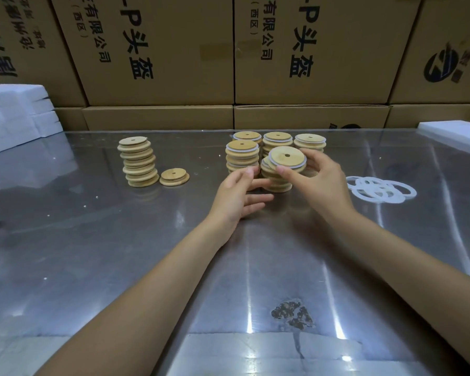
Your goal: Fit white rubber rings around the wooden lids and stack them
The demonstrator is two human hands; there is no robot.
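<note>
Brown corrugated cardboard boxes (158, 50) wall a glossy, scuffed steel table (120, 267). A tall stack of bare round wooden lids (139, 164) stands left. The right hand (320, 180) pinches a tilted, ringed wooden lid (287, 159) atop the near ringed stack (276, 180); the left hand (239, 194) rests open, fingers straight, beside it. Flat white rubber rings (380, 189) lie right.

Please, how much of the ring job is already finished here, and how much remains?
Done: four ringed stacks stand at the back. In hand: the right hand grips a ringed lid over the front stack; the left hand is open beside it. Left: a bare stack, one bare lid and loose rings.
</note>
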